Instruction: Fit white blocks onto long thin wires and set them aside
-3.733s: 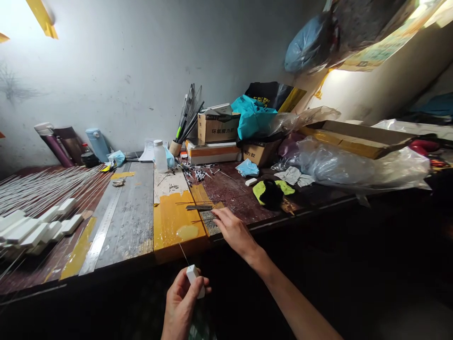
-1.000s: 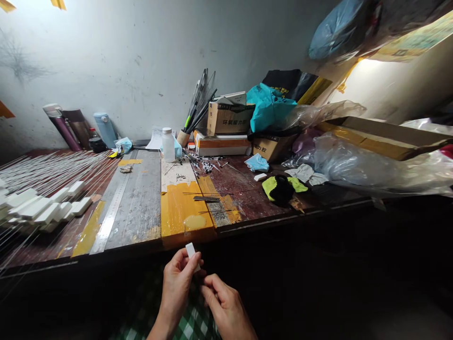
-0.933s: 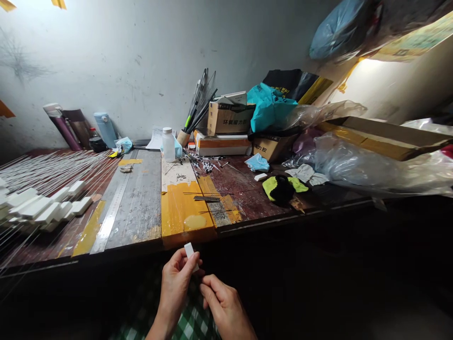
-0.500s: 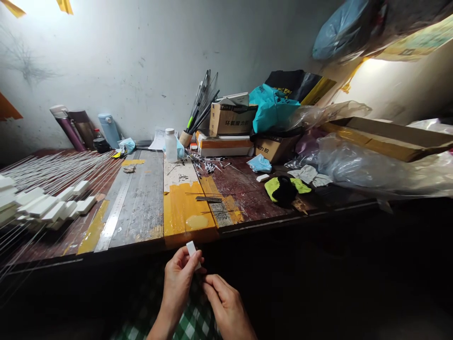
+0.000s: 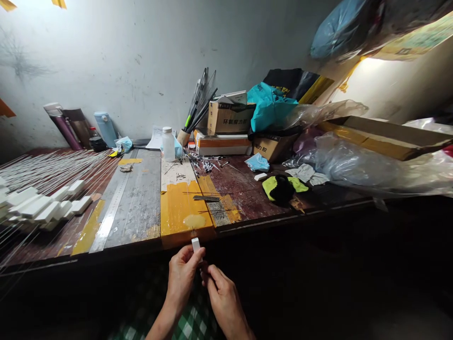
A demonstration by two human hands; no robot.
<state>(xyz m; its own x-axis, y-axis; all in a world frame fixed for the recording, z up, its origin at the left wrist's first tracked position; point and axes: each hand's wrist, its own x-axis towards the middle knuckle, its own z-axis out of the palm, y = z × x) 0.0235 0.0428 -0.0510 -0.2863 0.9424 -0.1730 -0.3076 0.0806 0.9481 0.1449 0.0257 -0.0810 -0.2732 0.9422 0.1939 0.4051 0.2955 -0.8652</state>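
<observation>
A small white block point(image 5: 196, 243) is pinched between the thumb and fingers of my left hand point(image 5: 181, 275), just in front of the table edge. A thin dark wire seems to stick up from its top end. My right hand point(image 5: 225, 295) is closed close below the block, fingertips pressed together; whatever they grip is too small or hidden to make out. Beyond the block, a pale glossy puddle point(image 5: 194, 221) lies on the yellow-taped strip point(image 5: 177, 203) of the table. Thin dark rods and a short flat grey strip point(image 5: 206, 198) rest near it.
White blocks on long thin rods point(image 5: 46, 208) are piled at the left. A steel ruler point(image 5: 109, 219), a white bottle point(image 5: 168, 144), cardboard boxes point(image 5: 230, 118), a blue mask point(image 5: 257, 162) and a black-and-yellow cloth point(image 5: 283, 188) are on the table. Plastic bags point(image 5: 354, 163) crowd the right.
Both hands have moved slightly up and toward the table edge with the white block, which now stands more upright. The right fingers have come higher, and the view has shifted a little.
</observation>
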